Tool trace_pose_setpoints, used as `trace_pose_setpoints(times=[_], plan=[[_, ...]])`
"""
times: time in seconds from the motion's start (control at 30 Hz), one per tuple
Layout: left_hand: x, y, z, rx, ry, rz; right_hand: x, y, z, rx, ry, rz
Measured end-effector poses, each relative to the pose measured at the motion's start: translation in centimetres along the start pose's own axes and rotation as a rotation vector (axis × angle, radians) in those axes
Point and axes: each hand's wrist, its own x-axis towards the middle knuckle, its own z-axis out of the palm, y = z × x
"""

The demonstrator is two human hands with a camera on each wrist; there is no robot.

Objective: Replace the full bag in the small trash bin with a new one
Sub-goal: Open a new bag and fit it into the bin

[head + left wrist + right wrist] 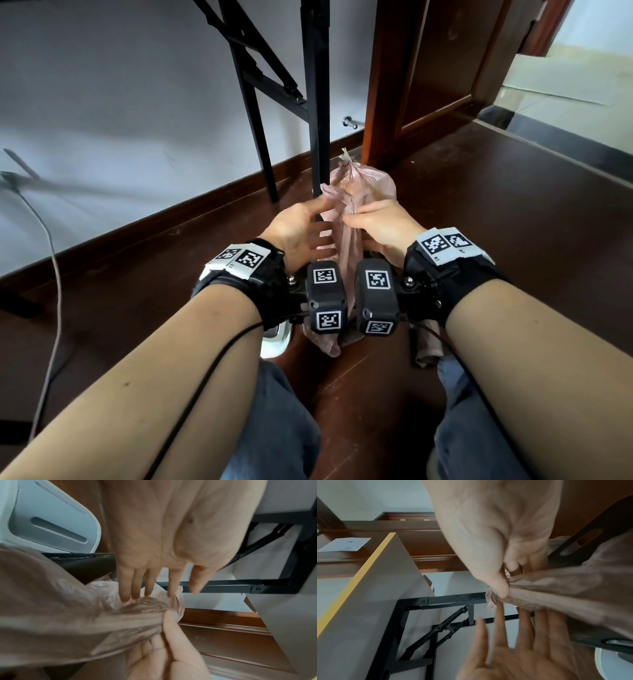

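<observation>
A thin pink new bag [348,246] hangs between both hands, over the small bin. My right hand [378,222] pinches its bunched upper edge between thumb and fingers; the right wrist view shows the thumb pressed on the gathered new bag [565,588]. My left hand [299,228] has straight, spread fingers, whose fingertips [135,595] touch the rim of the new bag [68,615]. The bin [274,342] is mostly hidden under my wrists; its white lid [51,520] stands open. A tied, full pink bag [375,185] sits on the floor behind.
Black folding table legs [317,102] stand just beyond the bags against a white wall. A brown door frame [383,85] rises to the right, with a metal doorstop [349,122] beside it. A cable [54,274] trails over the dark wooden floor at left. My knees flank the bin.
</observation>
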Motion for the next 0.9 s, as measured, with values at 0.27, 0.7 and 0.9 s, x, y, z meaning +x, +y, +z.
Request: trace_pose_setpoints(times=[0.27,0.7,0.9], plan=[[0.1,-0.9,0.0,0.25,0.006,0.057,-1.4,-0.5,-0.9,0.222,0.032,0.07],[2.4,-1.6,-0.4,0.188,0.377,0.136,-0.4,-0.1,-1.2,0.382,0.057,0.144],[3.0,-1.3,-2.8,-0.122,0.525,0.021,0.2,0.3,-2.1,0.39,0.174,0.149]])
